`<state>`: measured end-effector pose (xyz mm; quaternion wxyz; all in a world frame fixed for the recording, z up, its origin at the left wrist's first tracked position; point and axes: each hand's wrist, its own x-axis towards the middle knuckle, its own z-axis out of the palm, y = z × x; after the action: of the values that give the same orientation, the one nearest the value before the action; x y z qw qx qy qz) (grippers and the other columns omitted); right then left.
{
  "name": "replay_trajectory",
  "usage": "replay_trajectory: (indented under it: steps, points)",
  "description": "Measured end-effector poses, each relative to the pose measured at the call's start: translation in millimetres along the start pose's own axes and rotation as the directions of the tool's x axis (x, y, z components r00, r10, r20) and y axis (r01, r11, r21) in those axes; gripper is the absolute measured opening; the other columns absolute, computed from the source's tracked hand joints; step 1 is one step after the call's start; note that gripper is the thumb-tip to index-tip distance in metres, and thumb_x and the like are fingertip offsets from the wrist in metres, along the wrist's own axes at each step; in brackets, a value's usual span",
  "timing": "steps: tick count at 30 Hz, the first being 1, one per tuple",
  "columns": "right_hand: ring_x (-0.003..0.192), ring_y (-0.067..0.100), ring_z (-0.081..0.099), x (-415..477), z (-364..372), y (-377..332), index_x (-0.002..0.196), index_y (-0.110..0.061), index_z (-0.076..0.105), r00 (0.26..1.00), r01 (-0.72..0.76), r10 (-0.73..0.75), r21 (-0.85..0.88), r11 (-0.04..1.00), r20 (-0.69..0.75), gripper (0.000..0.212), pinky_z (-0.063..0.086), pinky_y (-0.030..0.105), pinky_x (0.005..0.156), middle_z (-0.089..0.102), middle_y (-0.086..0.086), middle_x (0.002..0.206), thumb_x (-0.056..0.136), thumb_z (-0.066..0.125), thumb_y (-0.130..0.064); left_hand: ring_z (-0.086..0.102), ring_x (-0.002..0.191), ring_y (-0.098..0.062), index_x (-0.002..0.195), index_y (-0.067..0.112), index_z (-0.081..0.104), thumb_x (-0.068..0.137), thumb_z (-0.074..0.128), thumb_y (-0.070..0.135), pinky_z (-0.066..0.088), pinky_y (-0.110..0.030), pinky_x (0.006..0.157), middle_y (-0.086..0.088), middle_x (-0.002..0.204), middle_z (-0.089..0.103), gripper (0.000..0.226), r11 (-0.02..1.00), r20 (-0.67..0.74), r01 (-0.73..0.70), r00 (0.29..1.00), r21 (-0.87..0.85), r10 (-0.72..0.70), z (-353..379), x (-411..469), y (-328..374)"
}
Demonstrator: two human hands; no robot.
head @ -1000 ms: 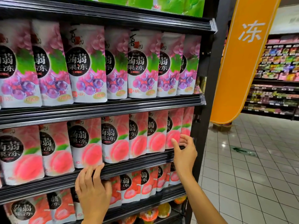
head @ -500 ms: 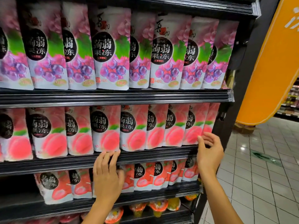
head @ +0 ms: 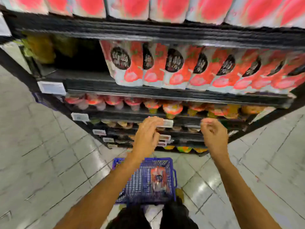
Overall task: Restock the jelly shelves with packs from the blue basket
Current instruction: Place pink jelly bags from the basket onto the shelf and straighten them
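My left hand [head: 146,134] hung with fingers loosely spread, my right hand [head: 214,135] with fingers loosely curled, both holding nothing, above the blue basket [head: 140,187] on the floor [head: 49,162]; one jelly pack [head: 158,179] lay inside.

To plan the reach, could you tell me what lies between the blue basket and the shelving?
Head view: only bare floor tile between blue basket and shelving.
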<state>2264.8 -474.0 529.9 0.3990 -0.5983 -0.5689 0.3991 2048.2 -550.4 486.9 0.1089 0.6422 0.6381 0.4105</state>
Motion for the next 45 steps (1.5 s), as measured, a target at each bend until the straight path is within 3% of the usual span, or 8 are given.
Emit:
replay_trajectory:
  steps: [6,8,23,29,32,37,40,45]
  points:
    - [0.063,0.021,0.06,-93.1,117.9,118.8,0.08,-0.009,0.066,0.936,-0.334,0.347,-0.165,0.928,0.057,0.014,0.047,0.015,0.056,0.068,0.015,0.08,0.09,0.061,-0.001,0.06,0.098,-0.012,0.107,0.021,0.067,0.084,0.045,0.011,0.05,-0.034,0.087,0.002,0.107,0.066,0.034,0.908,0.254,0.414,0.887,-0.064,-0.386,17.8,-142.6,-122.8]
    - [0.075,0.027,0.067,-112.4,152.0,162.9,0.087,-0.007,0.068,0.898,-0.399,0.426,-0.204,0.894,0.109,0.008,0.057,0.029,0.07,0.072,0.018,0.092,0.091,0.062,-0.003,0.065,0.09,-0.022,0.106,0.021,0.069,0.082,0.052,0.002,0.051,-0.036,0.081,-0.002,0.104,0.068,0.035,0.864,0.294,0.502,0.833,-0.048,-0.468,33.1,-179.5,-156.7]
    - [0.105,0.036,0.062,-122.4,282.0,546.0,0.109,0.0,0.069,0.651,-0.514,0.749,-0.653,0.556,0.124,0.024,0.037,0.024,0.07,0.068,0.017,0.109,0.095,0.056,-0.014,0.061,0.111,-0.037,0.128,0.003,0.054,0.09,0.057,0.005,0.046,-0.043,0.097,-0.021,0.121,0.063,0.038,0.476,0.558,0.86,0.308,0.182,-0.771,286.6,-371.8,-371.8]
    - [0.11,0.037,0.063,-113.0,336.4,677.2,0.121,0.003,0.059,0.564,-0.59,0.821,-0.651,0.479,0.093,0.033,0.051,0.039,0.09,0.065,0.022,0.115,0.094,0.057,-0.017,0.061,0.109,-0.042,0.121,-0.003,0.057,0.094,0.056,0.01,0.048,-0.043,0.08,-0.03,0.121,0.062,0.029,0.043,0.487,0.993,-0.014,0.106,-0.874,413.2,-390.9,-422.9]
    - [0.116,0.036,0.059,-120.8,356.0,720.4,0.134,-0.001,0.048,0.627,-0.592,0.778,-0.624,0.51,0.042,0.047,0.047,0.039,0.094,0.059,0.021,0.13,0.093,0.059,-0.02,0.066,0.086,-0.023,0.116,0.002,0.063,0.099,0.053,0.019,0.042,-0.026,0.057,-0.022,0.117,0.067,0.026,0.003,0.549,0.998,-0.034,0.065,-0.835,457.5,-399.3,-441.7]
    - [0.102,0.033,0.067,-136.6,373.1,760.4,0.137,-0.007,0.044,0.543,-0.714,0.839,-0.509,0.481,0.032,0.055,0.051,0.037,0.085,0.065,0.019,0.116,0.092,0.065,-0.031,0.063,0.106,-0.031,0.131,0.0,0.049,0.099,0.054,0.025,0.056,-0.035,0.085,-0.018,0.125,0.062,0.041,-0.149,0.517,0.989,-0.138,0.021,-0.845,478.0,-414.1,-479.2]
    - [0.069,0.02,0.062,-140.9,371.6,746.4,0.107,-0.014,0.064,0.444,-0.803,0.883,-0.368,0.469,0.155,0.024,0.049,0.028,0.065,0.063,0.011,0.083,0.098,0.057,-0.036,0.065,0.074,-0.009,0.117,0.001,0.065,0.093,0.066,0.028,0.047,-0.008,0.051,-0.006,0.097,0.066,0.036,-0.066,0.576,0.997,-0.077,0.04,-0.814,457.7,-414.9,-482.6]
    - [0.103,0.036,0.06,-145.4,339.1,658.1,0.121,-0.001,0.063,0.409,-0.875,0.879,-0.169,0.454,0.245,0.042,0.048,0.05,0.097,0.063,0.022,0.115,0.098,0.056,-0.036,0.062,0.08,-0.014,0.101,0.011,0.067,0.095,0.063,0.023,0.045,-0.021,0.069,-0.006,0.089,0.064,0.014,-0.034,0.616,0.999,-0.028,0.002,-0.788,377.2,-379.9,-438.9]
